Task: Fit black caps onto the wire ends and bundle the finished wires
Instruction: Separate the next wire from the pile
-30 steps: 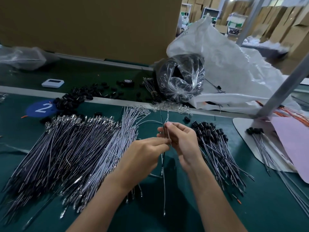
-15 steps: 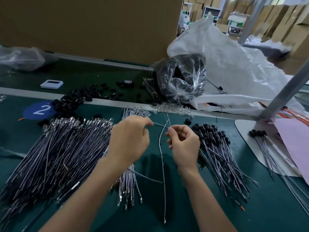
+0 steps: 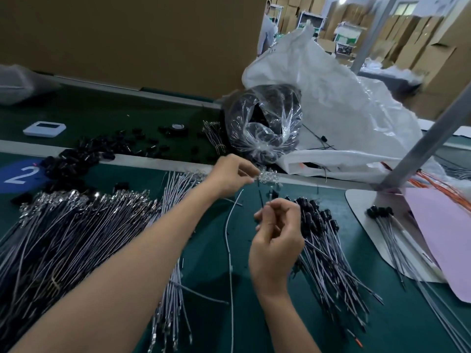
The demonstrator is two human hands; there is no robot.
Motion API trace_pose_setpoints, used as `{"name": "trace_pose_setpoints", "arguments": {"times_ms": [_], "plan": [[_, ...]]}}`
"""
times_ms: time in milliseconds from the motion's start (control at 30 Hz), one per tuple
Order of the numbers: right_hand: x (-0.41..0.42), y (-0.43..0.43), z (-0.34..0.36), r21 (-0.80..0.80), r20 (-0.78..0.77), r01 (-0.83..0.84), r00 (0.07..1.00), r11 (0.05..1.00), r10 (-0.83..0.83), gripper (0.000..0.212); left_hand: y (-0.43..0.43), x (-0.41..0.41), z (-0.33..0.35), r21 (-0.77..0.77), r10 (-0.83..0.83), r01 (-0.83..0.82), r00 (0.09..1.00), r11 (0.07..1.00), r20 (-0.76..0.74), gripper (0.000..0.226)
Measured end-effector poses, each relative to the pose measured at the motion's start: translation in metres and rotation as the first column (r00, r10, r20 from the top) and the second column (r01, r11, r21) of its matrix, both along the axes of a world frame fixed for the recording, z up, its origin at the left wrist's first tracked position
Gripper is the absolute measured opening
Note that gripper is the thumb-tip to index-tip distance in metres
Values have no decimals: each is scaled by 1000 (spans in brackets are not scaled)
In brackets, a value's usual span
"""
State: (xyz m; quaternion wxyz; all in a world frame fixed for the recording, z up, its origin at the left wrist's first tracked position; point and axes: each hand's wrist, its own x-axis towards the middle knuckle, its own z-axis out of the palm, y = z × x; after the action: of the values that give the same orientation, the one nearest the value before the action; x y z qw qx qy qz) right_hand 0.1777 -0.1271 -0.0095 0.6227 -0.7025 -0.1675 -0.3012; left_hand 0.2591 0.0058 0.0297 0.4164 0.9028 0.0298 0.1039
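Observation:
My left hand [image 3: 233, 175] reaches forward to a small heap of clear plastic pieces [image 3: 267, 177] at the bench's rail, its fingertips pinched at the heap's edge. My right hand [image 3: 276, 240] holds a thin grey wire [image 3: 230, 256] upright between thumb and fingers; the wire hangs down to the green mat. A pile of wires with black caps [image 3: 321, 240] lies just right of my right hand. A big heap of uncapped wires [image 3: 71, 235] with metal terminals spreads on the left. Loose black caps [image 3: 84, 156] lie at the far left.
A clear bag of black parts [image 3: 265, 123] and a large white sack [image 3: 344, 110] sit behind the rail. A few capped wires [image 3: 390, 225] rest on a grey sheet [image 3: 362, 202] beside pink paper [image 3: 443, 245]. A metal post [image 3: 428, 138] rises at right. A white device [image 3: 44, 128] lies far left.
My left hand has let go near the wire and moved forward and right to the clear pieces at the rail. My right hand keeps the wire, roughly in place.

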Motion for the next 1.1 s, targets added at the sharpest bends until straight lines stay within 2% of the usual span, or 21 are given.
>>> {"name": "trace_pose_setpoints", "arguments": {"times_ms": [167, 233, 300, 400, 500, 567, 600, 633, 667, 733, 833, 967, 1100], "plan": [[9, -5, 3, 97, -14, 93, 996, 991, -92, 22, -36, 17, -20, 176, -175, 181, 983, 968, -50, 40], [9, -5, 0, 97, -28, 74, 997, 993, -72, 19, -44, 22, -25, 210, -217, 223, 975, 952, -54, 31], [9, -6, 0, 93, -43, 71, 997, 993, -67, 20, -49, 24, -27, 282, -204, 207, 978, 937, -37, 19], [10, -8, 1, 112, -79, 85, 994, 990, -76, 27, -54, 23, -25, 410, -143, 126, 990, 903, 11, 17], [10, -10, 3, 117, -111, 87, 991, 989, -74, 26, -55, 18, -25, 412, -105, 73, 993, 908, 57, 17], [11, -11, 3, 100, -135, 81, 989, 992, -67, 24, -52, 9, -22, 230, -19, -14, 990, 973, 140, 15], [11, -12, 3, 87, -152, 73, 987, 994, -59, 24, -49, 1, -20, 49, 65, -74, 984, 996, 167, 13], [12, -13, 2, 70, -173, 60, 984, 996, -47, 23, -45, -9, -17, -165, 150, -122, 974, 979, 172, 11], [13, -14, 2, 46, -200, 41, 979, 998, -31, 21, -41, -22, -14, -366, 212, -143, 965, 920, 155, 8], [14, -14, 1, -9, -254, -21, 967, 1000, 18, 15, -30, -50, -11, -600, 272, -141, 953, 787, 132, 6], [11, -11, 1, -67, -263, -124, 959, 990, 102, 14, -14, -89, -9, -779, 320, -120, 941, 615, 108, 11], [5, -5, 1, -134, -228, -213, 957, 968, 179, 14, -7, -118, -9, -911, 319, -65, 945, 408, 75, 14], [0, -3, 1, -200, -171, -238, 964, 951, 205, 15, -12, -128, -16, -941, 322, -30, 943, 338, 85, 15]]}}
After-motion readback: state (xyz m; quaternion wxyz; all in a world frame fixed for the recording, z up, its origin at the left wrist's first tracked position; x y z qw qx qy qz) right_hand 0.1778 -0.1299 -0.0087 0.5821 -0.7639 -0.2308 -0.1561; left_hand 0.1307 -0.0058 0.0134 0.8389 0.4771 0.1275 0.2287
